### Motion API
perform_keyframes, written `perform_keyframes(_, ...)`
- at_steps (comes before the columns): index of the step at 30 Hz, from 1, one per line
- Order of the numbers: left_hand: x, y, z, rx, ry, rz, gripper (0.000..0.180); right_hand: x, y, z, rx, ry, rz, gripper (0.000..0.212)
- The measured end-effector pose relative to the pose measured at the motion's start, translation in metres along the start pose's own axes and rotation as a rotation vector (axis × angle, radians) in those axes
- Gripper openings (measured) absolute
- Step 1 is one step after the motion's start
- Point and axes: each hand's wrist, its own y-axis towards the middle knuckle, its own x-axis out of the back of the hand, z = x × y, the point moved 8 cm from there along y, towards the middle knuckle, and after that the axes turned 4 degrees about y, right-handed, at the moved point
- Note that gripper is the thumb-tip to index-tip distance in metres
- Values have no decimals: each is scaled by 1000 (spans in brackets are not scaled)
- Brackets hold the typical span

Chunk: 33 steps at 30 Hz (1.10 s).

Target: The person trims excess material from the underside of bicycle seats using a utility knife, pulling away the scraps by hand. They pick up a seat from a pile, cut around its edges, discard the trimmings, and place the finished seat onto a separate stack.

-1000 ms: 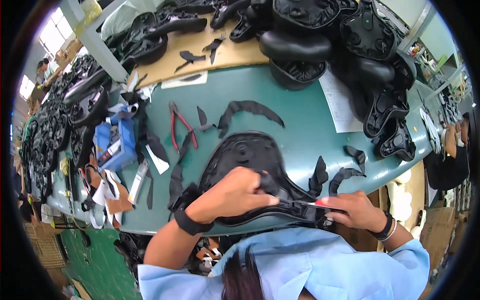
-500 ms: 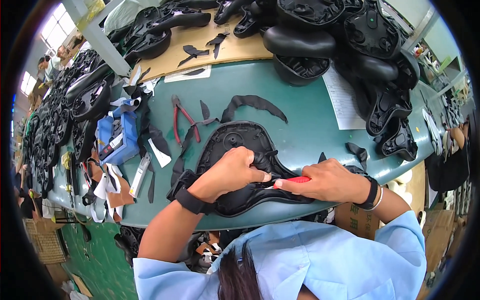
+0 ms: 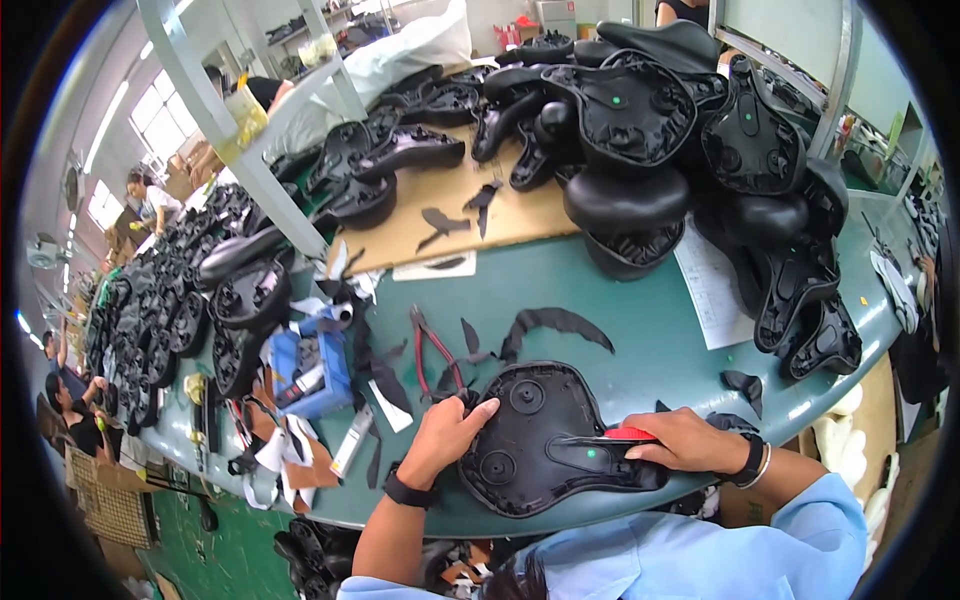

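Observation:
A black bicycle saddle (image 3: 535, 445) lies underside up at the table's near edge, its wide end to the left. My left hand (image 3: 447, 440) grips the rim of that wide end, thumb on top. My right hand (image 3: 692, 440) is closed around a red-handled tool (image 3: 630, 434) over the narrow end; the tool's kind cannot be made out. Beyond the saddle lie red-handled pliers (image 3: 420, 360) and a curved black strip of trimmed material (image 3: 556, 322).
A blue basket (image 3: 346, 382) with small tools stands to the left, among scraps and a white-cased utility knife (image 3: 353, 440). Piled saddles (image 3: 630, 110) fill the far right, beside a paper sheet (image 3: 712, 295). More saddles (image 3: 150, 310) lie at left. Cardboard (image 3: 530, 225) covers the back.
The saddle's underside has come into open view. My left hand has moved from its middle to its left rim; the red tool has shifted to the narrow end. The view has tilted up.

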Motion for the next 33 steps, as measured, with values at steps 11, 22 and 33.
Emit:
perform_keyframes(11,145,180,-93,-162,-1057,-237,73,54,-27,-73,-352,780,-701,33)
perform_keyframes(22,53,268,-274,-419,-1098,97,42,69,-36,-75,-263,853,-906,24)
perform_keyframes(33,-17,-30,-110,12,-906,105,46,28,-33,-65,-499,883,-567,34)
